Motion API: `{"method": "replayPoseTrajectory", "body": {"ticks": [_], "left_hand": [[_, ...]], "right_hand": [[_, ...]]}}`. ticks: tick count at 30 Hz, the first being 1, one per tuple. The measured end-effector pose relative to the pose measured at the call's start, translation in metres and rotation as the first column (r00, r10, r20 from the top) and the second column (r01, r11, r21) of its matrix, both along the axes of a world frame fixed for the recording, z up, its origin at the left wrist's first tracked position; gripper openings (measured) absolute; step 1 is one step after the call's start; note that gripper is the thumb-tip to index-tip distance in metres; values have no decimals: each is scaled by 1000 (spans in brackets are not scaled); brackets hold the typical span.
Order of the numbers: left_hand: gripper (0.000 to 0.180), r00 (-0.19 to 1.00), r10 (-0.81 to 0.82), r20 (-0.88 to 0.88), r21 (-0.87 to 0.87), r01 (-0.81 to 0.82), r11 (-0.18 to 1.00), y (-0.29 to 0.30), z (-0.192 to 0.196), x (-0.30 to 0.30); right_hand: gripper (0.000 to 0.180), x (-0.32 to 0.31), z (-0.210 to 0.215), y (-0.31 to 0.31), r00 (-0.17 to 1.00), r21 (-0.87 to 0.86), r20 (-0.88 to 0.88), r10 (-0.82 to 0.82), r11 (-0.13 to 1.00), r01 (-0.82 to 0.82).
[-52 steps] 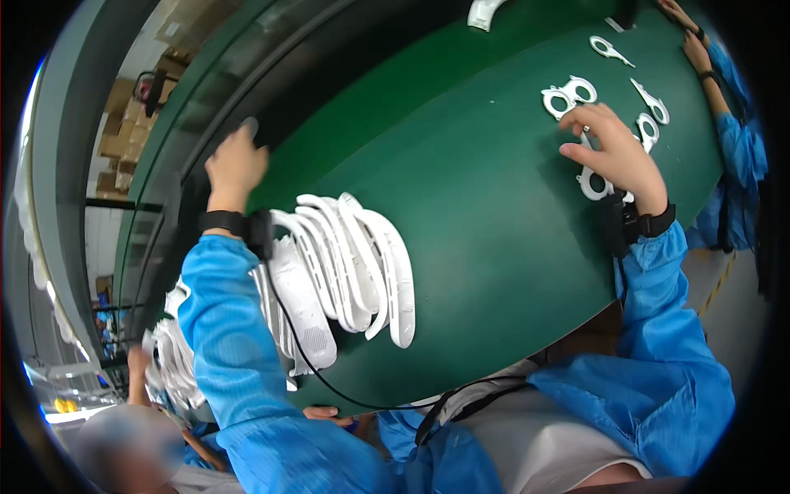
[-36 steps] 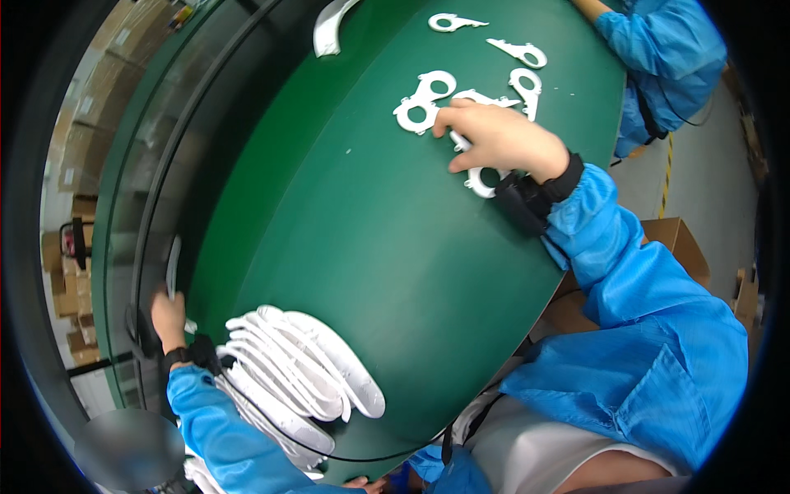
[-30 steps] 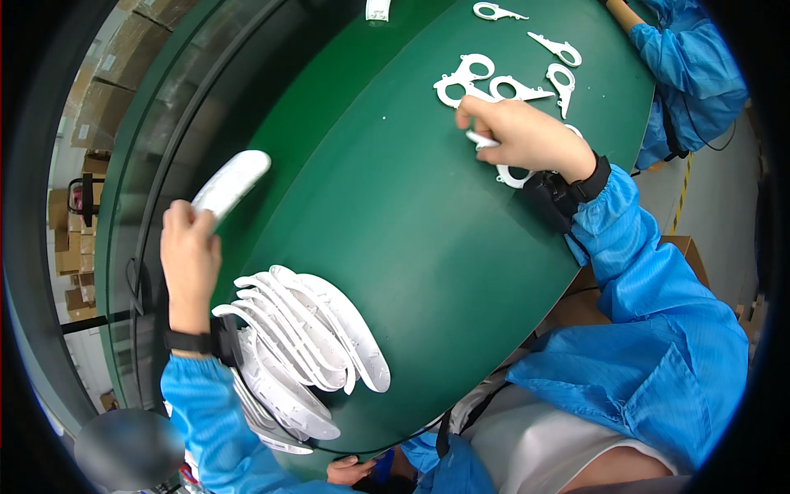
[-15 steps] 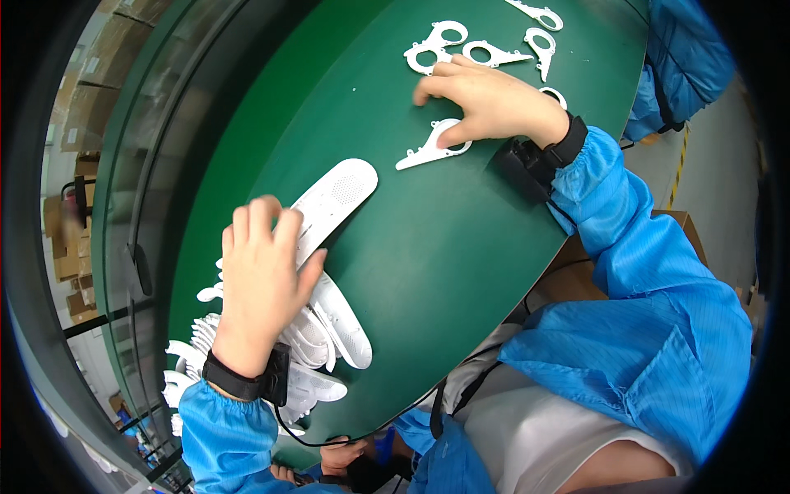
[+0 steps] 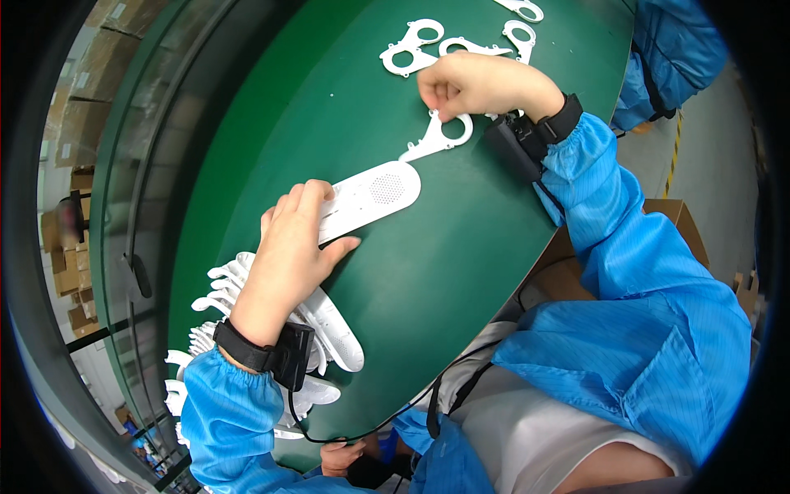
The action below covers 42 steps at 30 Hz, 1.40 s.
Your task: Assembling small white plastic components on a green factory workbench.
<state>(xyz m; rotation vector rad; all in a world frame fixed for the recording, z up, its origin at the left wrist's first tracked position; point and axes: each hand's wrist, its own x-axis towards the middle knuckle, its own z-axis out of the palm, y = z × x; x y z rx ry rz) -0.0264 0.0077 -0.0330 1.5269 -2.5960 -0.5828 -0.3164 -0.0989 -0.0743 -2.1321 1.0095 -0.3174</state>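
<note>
My left hand (image 5: 290, 247) lies on the near end of a long white oval plastic shell (image 5: 372, 192) with a perforated round patch, holding it flat on the green belt (image 5: 461, 272). My right hand (image 5: 471, 85) pinches a white flat frame piece with two rings (image 5: 438, 136), whose tail touches the far end of the shell. Under my left wrist lies a fanned stack of similar white shells (image 5: 325, 333).
More white ringed frame pieces (image 5: 415, 45) lie at the far end of the belt. Another person's blue sleeve (image 5: 666, 49) reaches in at the top right. A cardboard box (image 5: 576, 263) sits beside my right arm; stacked cartons (image 5: 70, 214) stand at far left.
My left hand has laid the white shell flat on the belt toward the middle. My right hand has pulled one ringed frame piece from the pile down to the shell's far end.
</note>
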Motion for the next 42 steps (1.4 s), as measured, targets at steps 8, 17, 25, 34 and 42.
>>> {"method": "replayPoseTrajectory", "body": {"ticks": [8,17,25,34,42], "left_hand": [[17,716,549,-432,481,-332,811,-14,-6,-7],[43,694,554,-459,599,-219,770,-22,-14,-2],[72,585,649,-486,736,-127,665,-22,-11,-2],[55,800,447,-400,561,-172,810,-17,-9,-6],[37,693,649,-313,759,-228,609,-26,2,-18]], "right_hand": [[15,16,0,5,927,131,368,73,983,-129],[10,48,-16,22,872,205,450,194,927,-313],[11,55,-20,26,880,106,395,264,938,-329],[13,56,-23,23,880,102,402,252,943,-317],[15,56,-25,25,871,-5,398,288,950,-311]]}}
